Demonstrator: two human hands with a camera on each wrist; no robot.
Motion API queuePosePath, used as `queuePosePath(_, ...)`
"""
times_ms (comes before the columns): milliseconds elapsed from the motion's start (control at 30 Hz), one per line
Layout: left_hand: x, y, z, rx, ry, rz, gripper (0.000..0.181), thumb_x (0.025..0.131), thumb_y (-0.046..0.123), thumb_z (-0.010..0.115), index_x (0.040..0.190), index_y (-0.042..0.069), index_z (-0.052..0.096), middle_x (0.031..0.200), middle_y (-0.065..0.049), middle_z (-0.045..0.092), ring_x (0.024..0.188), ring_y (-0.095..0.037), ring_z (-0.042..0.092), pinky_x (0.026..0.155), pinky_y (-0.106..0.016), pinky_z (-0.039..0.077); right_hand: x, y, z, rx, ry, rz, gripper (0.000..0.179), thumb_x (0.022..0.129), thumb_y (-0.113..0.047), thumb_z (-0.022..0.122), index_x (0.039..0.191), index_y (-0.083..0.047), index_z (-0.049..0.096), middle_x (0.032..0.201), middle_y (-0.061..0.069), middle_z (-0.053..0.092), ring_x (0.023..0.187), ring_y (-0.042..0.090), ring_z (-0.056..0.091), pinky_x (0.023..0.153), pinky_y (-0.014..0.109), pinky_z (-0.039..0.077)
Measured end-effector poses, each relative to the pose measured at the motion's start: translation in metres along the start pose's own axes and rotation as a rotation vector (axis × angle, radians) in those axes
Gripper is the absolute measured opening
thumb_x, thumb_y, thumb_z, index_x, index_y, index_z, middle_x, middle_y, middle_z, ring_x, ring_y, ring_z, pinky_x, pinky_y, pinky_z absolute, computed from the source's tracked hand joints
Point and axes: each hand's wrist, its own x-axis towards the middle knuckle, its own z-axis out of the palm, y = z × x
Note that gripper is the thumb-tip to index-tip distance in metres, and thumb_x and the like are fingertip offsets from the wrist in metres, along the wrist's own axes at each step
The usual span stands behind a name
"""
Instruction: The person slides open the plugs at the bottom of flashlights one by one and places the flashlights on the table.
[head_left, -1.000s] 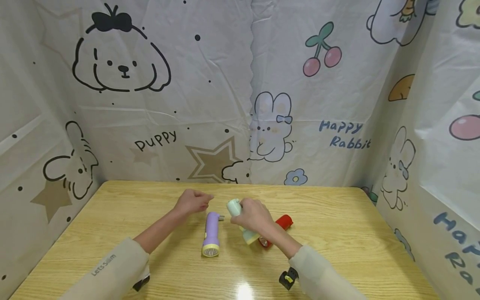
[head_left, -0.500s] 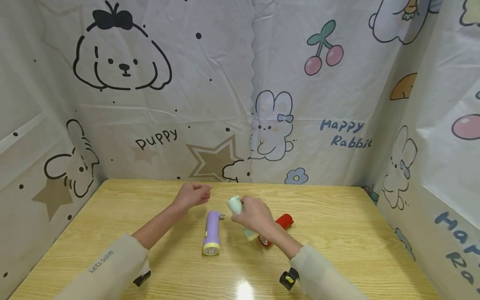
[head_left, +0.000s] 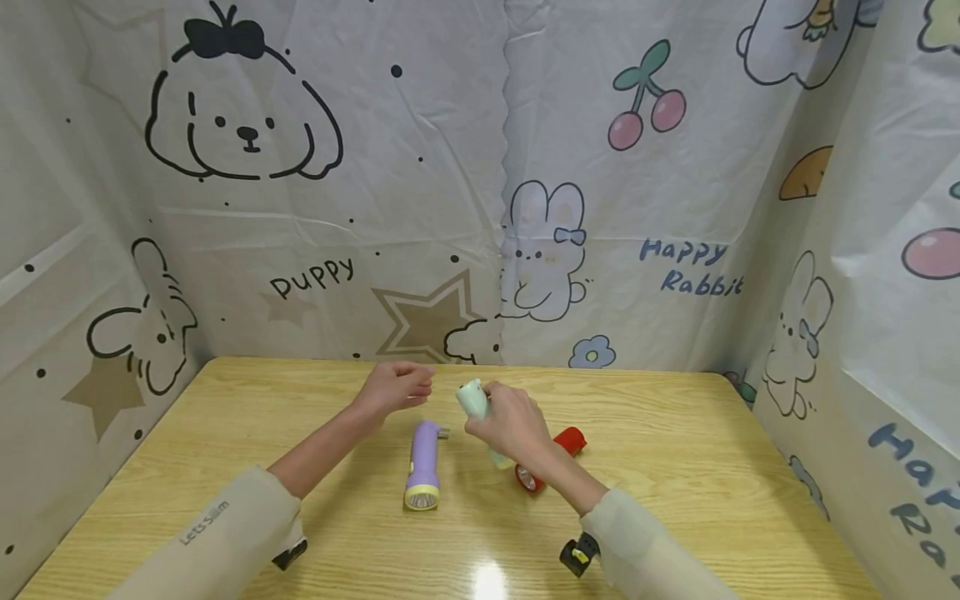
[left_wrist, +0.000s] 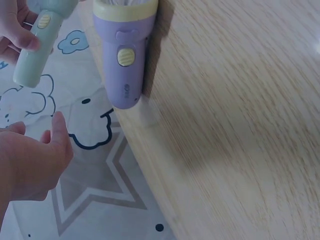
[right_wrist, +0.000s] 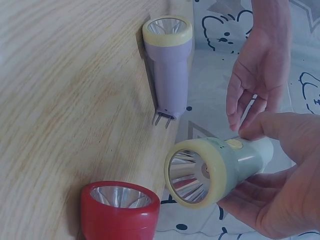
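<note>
Mint-green flashlight (head_left: 474, 402): located just below the centre of the head view, tilted, tail end toward the upper left, lens end toward the lower right. Grip state: my right hand (head_left: 513, 421) grasps its body, thumb on one side, fingers on the other. My left hand (head_left: 395, 389), left of centre, is released and holds nothing.

Cautions (judged):
1. Slippage. A loosened thumb could let the smooth body drop onto the table (head_left: 652, 475).
2. Collision. The red flashlight (head_left: 572, 440) lies right of centre, partly behind my right wrist; lowering my forearm could knock it, and its round body could roll.
3. Unintended switching. My thumb lies beside the yellow switch (right_wrist: 234, 144); a shift in pressure could slide it.
4. Snagging. The purple flashlight (head_left: 424, 457), lower centre, has its prongs (head_left: 444, 433) extended rightward; a low sideways sweep could catch or bend them.

Count: flashlights, three (one mint-green, one purple, one red); visible prong sets, one; hands, two, one of them loaded.
</note>
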Motion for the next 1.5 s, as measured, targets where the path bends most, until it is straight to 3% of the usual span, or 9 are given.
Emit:
queuePosePath(500, -0.009, 0.007, 0.009, -0.021, -0.039, 0.060, 0.041, 0.102, 0.018, 0.060, 0.129, -0.013, 0.056, 0.124, -0.027, 0.061, 0.117, -0.039, 0.059, 0.095, -0.035, 0.051, -0.001, 0.002, 0.000, -0.051, 0.079, -0.051, 0.042, 0.076, -0.017, 0.076, 0.114, -0.001, 0.067, 0.087, 0.005, 0.066, 0.068, 0.017, 0.057, 0.056, 0.030, 0.047)
queuePosePath(833, -0.009, 0.008, 0.016, -0.051, -0.047, 0.059, 0.038, 0.100, 0.018, 0.062, 0.123, -0.013, 0.060, 0.119, -0.025, 0.062, 0.114, -0.037, 0.061, 0.093, -0.035, 0.052, 0.000, 0.002, -0.002, -0.053, 0.089, -0.039, 0.046, 0.077, -0.017, 0.077, 0.118, 0.000, 0.065, 0.091, 0.007, 0.067, 0.072, 0.019, 0.058, 0.060, 0.033, 0.048)
queuePosePath(1200, -0.012, 0.009, 0.023, -0.067, -0.084, 0.074, 0.041, 0.102, 0.017, 0.059, 0.129, -0.013, 0.056, 0.124, -0.027, 0.061, 0.117, -0.039, 0.059, 0.093, -0.035, 0.052, 0.004, 0.002, -0.008, -0.061, 0.104, -0.074, 0.044, 0.077, -0.015, 0.076, 0.118, -0.004, 0.067, 0.088, 0.004, 0.066, 0.070, 0.017, 0.056, 0.057, 0.031, 0.046)
queuePosePath(1500, -0.011, 0.011, 0.027, -0.078, -0.101, 0.093, 0.040, 0.102, 0.017, 0.060, 0.128, -0.012, 0.058, 0.124, -0.025, 0.063, 0.112, -0.032, 0.063, 0.093, -0.035, 0.052, 0.009, 0.001, -0.012, -0.078, 0.089, -0.079, 0.045, 0.078, -0.015, 0.077, 0.120, -0.003, 0.067, 0.093, 0.006, 0.067, 0.074, 0.017, 0.057, 0.060, 0.032, 0.048)
